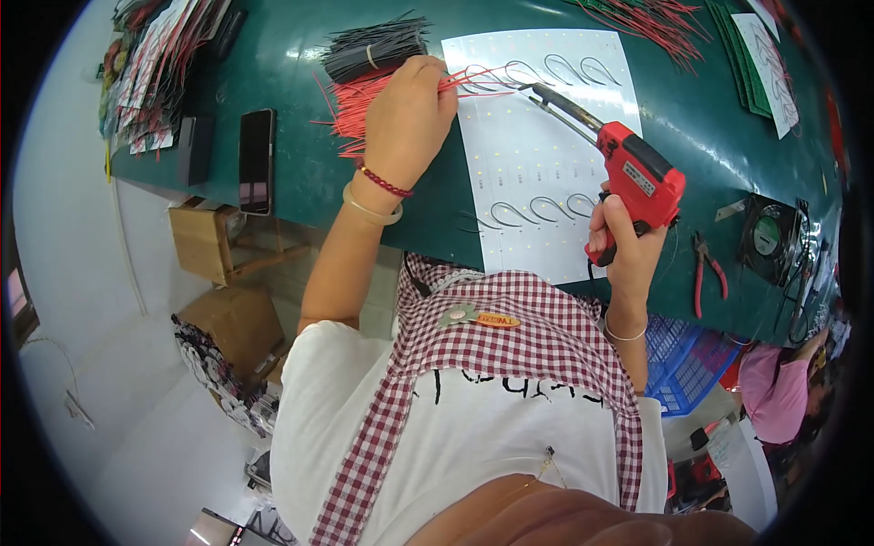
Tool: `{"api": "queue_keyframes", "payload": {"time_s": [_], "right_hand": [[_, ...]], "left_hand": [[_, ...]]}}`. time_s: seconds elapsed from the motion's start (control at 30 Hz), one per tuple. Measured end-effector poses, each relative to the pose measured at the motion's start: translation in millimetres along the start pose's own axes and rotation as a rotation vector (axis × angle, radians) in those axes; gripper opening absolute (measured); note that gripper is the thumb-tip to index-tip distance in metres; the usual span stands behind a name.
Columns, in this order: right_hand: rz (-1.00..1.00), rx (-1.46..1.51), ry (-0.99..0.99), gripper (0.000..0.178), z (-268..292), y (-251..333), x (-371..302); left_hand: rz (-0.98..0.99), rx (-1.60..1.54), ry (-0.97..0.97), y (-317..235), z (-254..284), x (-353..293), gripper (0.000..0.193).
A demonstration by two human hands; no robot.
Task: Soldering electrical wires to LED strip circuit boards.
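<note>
Green bench (428, 205): carries the work; toward its left, a dark phone (258, 162) lies with its long side pointing away from the person.
Wire bundles: a banded black bundle (369, 53) sits on the far side of a loose red bundle (350, 114), both just beside the left hand and partly covered by it.
Left hand (414, 105): the nearer one to the bundles; its grip looks pinched on a few thin red wires, though the fingertips are partly hidden.
Red wires (478, 80): run rightward from that grip, long axis roughly across the bench, over the far left corner of the white panel.
White panel (523, 150): lies flat, longer away from the person than across, with black wire loops (519, 63) in two rows — one near the far edge, one toward the near edge.
Wire ends to tip: the relation that seems to matter most; the ends lie close to the tip — touching or apart, I cannot tell.
Red soldering gun (642, 173): held over the panel, long axis slanting from handle at lower right to tip at upper left, aimed toward the left grip.
Right hand (628, 237): grip wrapped around the gun's handle.
Pliers (702, 259): on the bench, right of that hand.
</note>
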State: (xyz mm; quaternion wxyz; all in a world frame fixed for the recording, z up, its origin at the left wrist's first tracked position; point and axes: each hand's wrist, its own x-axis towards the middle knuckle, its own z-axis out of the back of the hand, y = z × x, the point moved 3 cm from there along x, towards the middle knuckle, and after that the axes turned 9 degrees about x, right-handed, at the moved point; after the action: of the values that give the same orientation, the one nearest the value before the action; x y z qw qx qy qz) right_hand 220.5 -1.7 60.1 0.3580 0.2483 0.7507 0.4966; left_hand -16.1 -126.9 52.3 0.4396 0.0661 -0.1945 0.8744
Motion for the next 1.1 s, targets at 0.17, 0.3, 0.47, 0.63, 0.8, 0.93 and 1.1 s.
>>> {"api": "queue_keyframes", "payload": {"time_s": [0.17,0.3,0.47,0.63,0.8,0.93,1.1], "right_hand": [[0.0,-0.054,0.051,0.022,-0.8,-4.5,1.3],[-0.028,-0.137,0.046,0.02,-7.7,-4.2,1.8],[-0.02,-0.193,0.031,0.017,-9.3,-3.6,-0.1],[-0.025,-0.203,0.019,0.012,-8.7,-3.9,-0.2],[-0.054,-0.268,0.043,0.012,-5.0,-8.9,0.2],[-0.04,-0.209,0.014,0.015,-9.0,-4.6,-1.2],[-0.022,-0.192,0.008,0.016,-9.6,-2.0,-1.9]], "left_hand": [[0.061,-0.015,0.032,8.3,8.6,-7.6,0.013],[0.07,-0.032,0.05,10.6,8.8,-11.4,0.014],[0.077,-0.078,0.069,11.3,5.6,-14.4,0.015],[0.094,-0.115,0.083,12.0,5.8,-15.1,0.014],[0.072,-0.111,0.044,14.3,2.4,-14.8,0.014],[0.092,-0.128,0.058,14.7,2.8,-15.6,0.015],[0.085,-0.127,0.05,14.8,3.7,-15.6,0.015]]}}
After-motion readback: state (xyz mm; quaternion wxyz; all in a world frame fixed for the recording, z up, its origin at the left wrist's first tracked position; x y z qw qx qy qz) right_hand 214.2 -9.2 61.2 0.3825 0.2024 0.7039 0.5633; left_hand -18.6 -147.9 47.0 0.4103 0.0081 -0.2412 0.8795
